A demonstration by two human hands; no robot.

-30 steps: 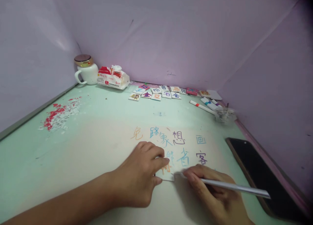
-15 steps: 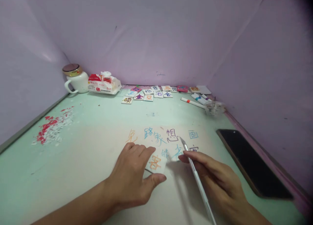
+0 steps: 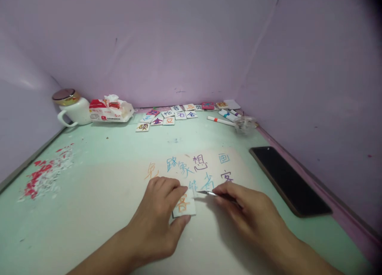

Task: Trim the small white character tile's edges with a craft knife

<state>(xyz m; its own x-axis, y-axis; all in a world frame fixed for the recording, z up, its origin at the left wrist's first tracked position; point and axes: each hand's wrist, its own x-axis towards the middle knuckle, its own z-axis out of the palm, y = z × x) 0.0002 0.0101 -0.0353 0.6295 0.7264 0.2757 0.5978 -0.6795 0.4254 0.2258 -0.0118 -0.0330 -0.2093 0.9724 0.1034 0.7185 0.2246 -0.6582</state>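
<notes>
- Head view: on a pale green tabletop (image 3: 101, 147), a small, flat, white square tile with an orange character (image 3: 183, 205) lies towards the near edge, roughly midway across.
- The person's left hand (image 3: 159, 213) pinches it, forefinger by its far edge, thumb at its near edge.
- The right hand (image 3: 252, 211) grips a slim craft knife with a silvery metal collar (image 3: 211, 193), blade pointing left beside the tile's far right corner; contact cannot be told.
- The tile seems light, fairly stiff and easily dented, best held by opposite edges; the knife, perhaps slippery, just behind its blade.
- A black rectangular phone (image 3: 289, 181) lies near the right edge.
</notes>
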